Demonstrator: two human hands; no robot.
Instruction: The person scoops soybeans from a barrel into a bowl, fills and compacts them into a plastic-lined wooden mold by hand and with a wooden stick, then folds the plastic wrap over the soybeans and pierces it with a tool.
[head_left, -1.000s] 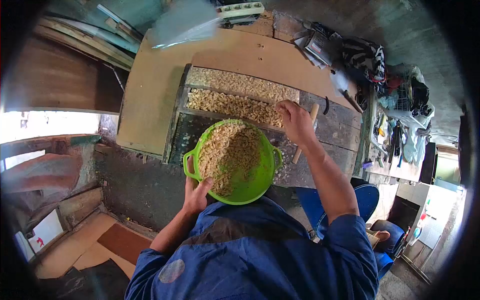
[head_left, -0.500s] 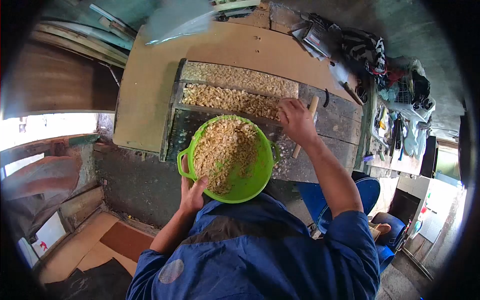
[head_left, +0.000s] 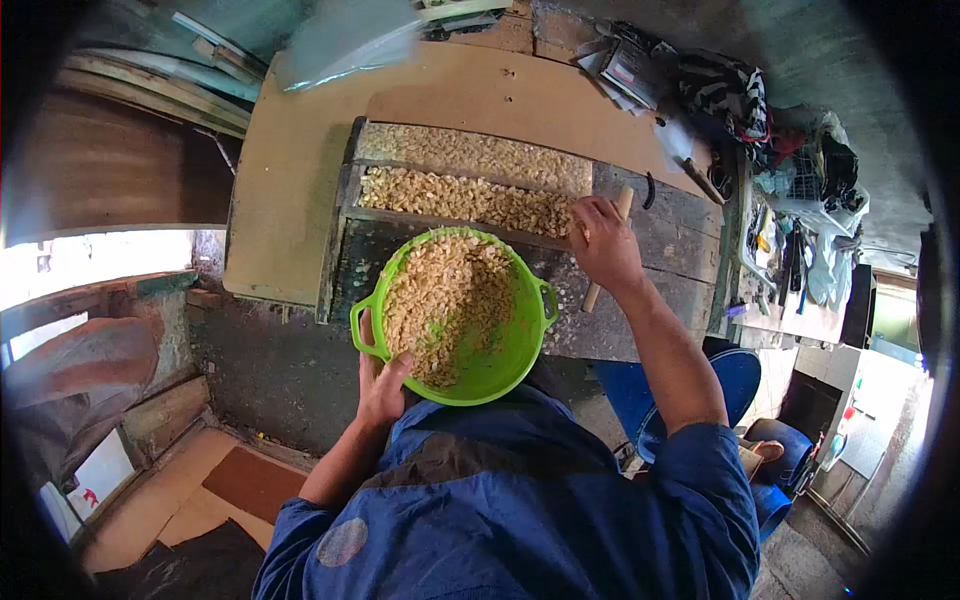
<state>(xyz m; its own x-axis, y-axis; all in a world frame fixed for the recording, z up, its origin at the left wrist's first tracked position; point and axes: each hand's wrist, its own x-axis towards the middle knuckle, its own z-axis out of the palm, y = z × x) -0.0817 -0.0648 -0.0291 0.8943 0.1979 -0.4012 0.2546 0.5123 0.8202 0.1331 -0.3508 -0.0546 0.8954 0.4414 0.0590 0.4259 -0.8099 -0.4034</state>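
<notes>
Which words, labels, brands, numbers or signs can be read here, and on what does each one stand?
No text can be read.
Papers, upper right: any print is too small and blurred.
White panel, lower left: a red mark, too unclear to read.

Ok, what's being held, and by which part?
The left hand holds the green basin by its rim, beside the left handle. Whether the right hand holds anything can't be told.

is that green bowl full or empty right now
Partly full: in the green bowl, pale pieces heap toward the left, and bare green shows lower right.
</notes>
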